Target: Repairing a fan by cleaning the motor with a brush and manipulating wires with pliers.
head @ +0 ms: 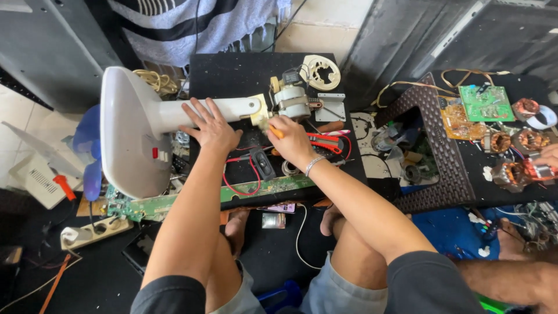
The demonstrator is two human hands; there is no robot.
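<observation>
A white fan stand (131,125) lies on its side across a black work surface (226,75), its round base to the left and its neck pointing right. My left hand (210,125) rests flat on the neck, fingers spread. My right hand (289,138) grips a small tool with an orange-yellow handle (275,132), its tip at the neck's end near the fan motor (292,100). The tool's tip is hidden by my fingers.
A long green circuit board (232,195) lies along the surface's near edge with a black switch and red wire (256,168). Red pliers (325,142) sit right of my hand. Another person's hand (549,156) works among copper coils and circuit boards (485,103) at right.
</observation>
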